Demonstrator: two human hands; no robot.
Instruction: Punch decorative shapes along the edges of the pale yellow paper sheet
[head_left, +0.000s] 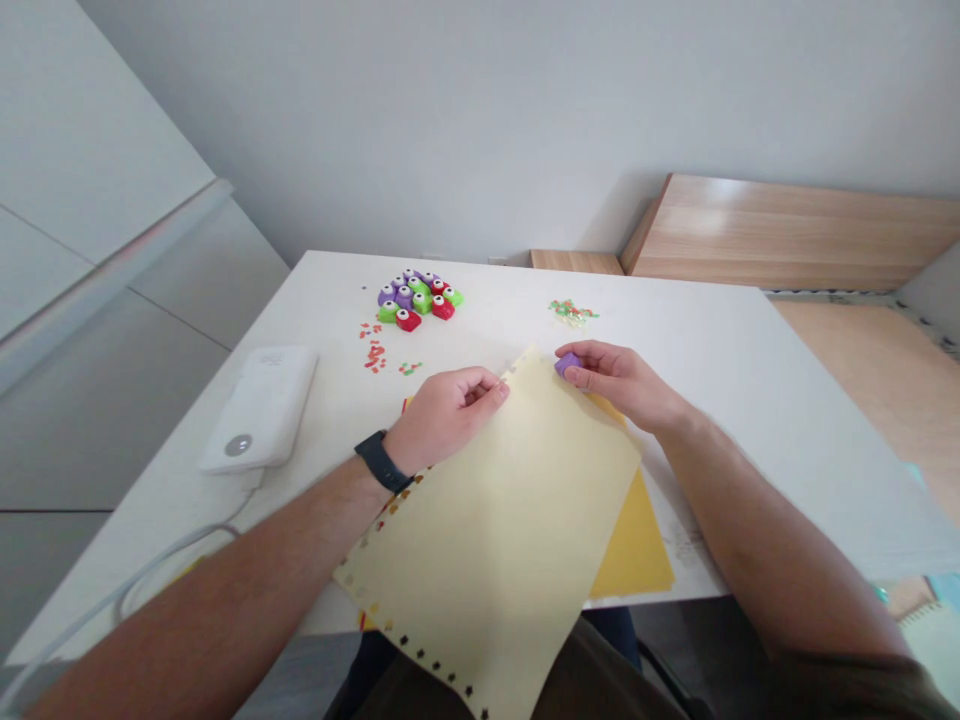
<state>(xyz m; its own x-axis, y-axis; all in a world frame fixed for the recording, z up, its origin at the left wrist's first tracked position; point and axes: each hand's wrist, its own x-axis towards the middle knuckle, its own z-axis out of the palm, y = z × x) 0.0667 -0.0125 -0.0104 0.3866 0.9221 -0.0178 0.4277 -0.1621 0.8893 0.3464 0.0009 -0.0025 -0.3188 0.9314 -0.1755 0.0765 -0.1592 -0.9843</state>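
Cream paper sheet (502, 500) on desk (757, 380), near corner overhanging; likely light, floppy, easily creased: hold by edges. Right hand (628, 380) grip closed round purple punch (568, 366), probably stiff; left hand (442, 420) at sheet's edge, pinching or not, cannot tell

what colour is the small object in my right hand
The small object is purple; the head view shows it best.

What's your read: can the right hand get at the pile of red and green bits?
Probably yes: the pile lies just beyond the right hand, with nothing visible between them. That hand holds a purple piece, though, which might hinder picking up bits.
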